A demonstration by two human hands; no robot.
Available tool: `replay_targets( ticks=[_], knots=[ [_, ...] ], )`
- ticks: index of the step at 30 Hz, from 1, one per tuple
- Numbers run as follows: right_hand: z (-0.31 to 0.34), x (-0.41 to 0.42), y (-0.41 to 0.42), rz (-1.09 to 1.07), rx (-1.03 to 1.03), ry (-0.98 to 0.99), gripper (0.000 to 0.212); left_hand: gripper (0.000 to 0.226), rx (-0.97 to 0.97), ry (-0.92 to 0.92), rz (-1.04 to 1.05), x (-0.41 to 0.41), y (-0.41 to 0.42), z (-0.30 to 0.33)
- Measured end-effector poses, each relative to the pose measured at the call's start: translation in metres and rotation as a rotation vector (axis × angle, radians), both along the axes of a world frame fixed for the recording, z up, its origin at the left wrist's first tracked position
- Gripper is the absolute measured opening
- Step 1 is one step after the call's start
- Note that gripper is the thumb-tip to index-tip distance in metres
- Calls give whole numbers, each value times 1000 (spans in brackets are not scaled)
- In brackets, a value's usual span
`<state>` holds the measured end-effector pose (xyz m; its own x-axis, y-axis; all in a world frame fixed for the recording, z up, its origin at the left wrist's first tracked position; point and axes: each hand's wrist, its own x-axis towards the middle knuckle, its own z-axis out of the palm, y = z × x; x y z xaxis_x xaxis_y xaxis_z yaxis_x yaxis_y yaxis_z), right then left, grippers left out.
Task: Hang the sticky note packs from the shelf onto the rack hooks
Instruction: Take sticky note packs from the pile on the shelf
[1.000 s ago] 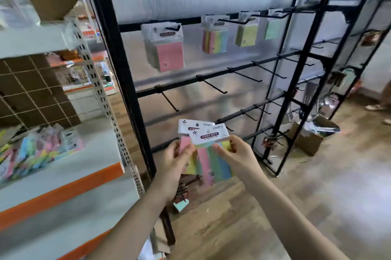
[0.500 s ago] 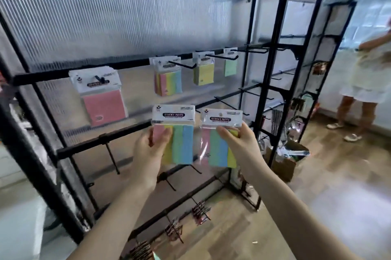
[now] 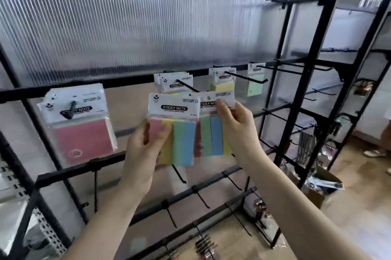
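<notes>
The left hand (image 3: 146, 149) holds a striped sticky note pack (image 3: 174, 130) by its lower left corner, thumb pressed across the pink and yellow strips on the front and fingers curled behind. The right hand (image 3: 237, 126) pinches a second striped pack (image 3: 211, 132) near its white header card, thumb on the front just under the printed label, the rest of the pack hanging down beside the palm. The two packs sit side by side between the hands, the left one overlapping the edge of the right one. Directly above and behind both grips, a black hook (image 3: 187, 85) juts from the rack's top bar (image 3: 131, 80) and already carries a bundle of striped packs (image 3: 173, 82); the held packs' headers sit just below that hook's tip. Left of the left hand hangs a pink pack (image 3: 82, 135) on its own hook. Up and to the right of the right hand hang a yellow pack (image 3: 222, 82) and a green pack (image 3: 255, 84).
</notes>
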<state>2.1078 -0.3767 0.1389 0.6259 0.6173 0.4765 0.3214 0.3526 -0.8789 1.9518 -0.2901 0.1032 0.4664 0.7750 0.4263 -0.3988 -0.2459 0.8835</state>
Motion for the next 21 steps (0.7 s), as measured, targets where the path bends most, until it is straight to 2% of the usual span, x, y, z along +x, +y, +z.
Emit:
replay_targets(
  ticks=[8, 12, 15, 21],
  knots=[
    [1, 16, 26, 72, 62, 12, 64, 31, 44, 30, 99, 15, 11, 1],
    [-1, 22, 32, 146, 86, 25, 63, 39, 59, 12, 155, 18, 9, 0],
    [-3, 31, 35, 179, 91, 12, 54, 24, 79, -16, 185, 24, 5, -2],
    [-7, 43, 49, 242, 44, -70, 42, 28, 99, 18, 301, 32, 4, -8]
  ],
)
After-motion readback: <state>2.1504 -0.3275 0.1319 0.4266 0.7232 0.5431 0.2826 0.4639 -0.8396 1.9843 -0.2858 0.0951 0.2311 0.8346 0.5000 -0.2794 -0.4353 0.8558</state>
